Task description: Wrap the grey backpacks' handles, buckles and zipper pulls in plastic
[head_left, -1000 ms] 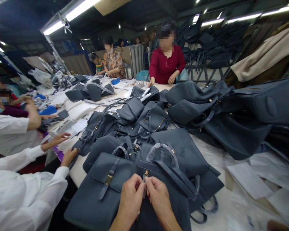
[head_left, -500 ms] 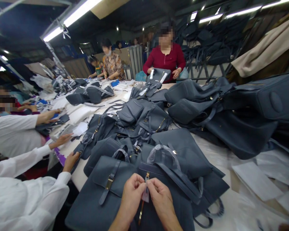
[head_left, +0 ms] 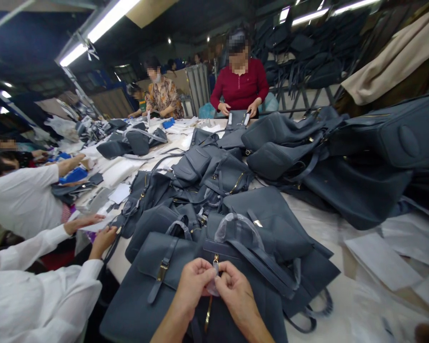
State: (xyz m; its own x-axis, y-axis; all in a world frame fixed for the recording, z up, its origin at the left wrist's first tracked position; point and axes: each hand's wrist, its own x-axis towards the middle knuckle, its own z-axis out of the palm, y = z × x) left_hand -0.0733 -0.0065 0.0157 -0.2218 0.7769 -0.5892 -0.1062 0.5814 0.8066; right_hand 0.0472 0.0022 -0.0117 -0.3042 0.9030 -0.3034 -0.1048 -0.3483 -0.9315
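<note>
At the gold zipper pull (head_left: 216,258) of a dark bag, my left hand (head_left: 196,281) pinches a small clear plastic wrap (head_left: 213,287) from the left. My right hand (head_left: 233,286) closes on the same wrap from the right, its fingertips almost touching the left ones. The bag lies flat under both hands, its handle (head_left: 240,228) covered in clear plastic. A flap bag (head_left: 143,286) with a gold clasp (head_left: 161,272) lies to the left. Below my hands a strip of gold zipper (head_left: 209,314) shows.
More dark bags (head_left: 195,166) are heaped ahead and to the right (head_left: 357,190). White sheets (head_left: 382,262) lie at the right. Two people in white (head_left: 28,286) work close on the left; a person in red (head_left: 240,85) handles a bag across the table.
My hands stay at the zipper pull; the right fingers have curled in more and the wrap has shifted slightly left. The person in red has lowered a bag, and the near co-worker's hands hold white paper.
</note>
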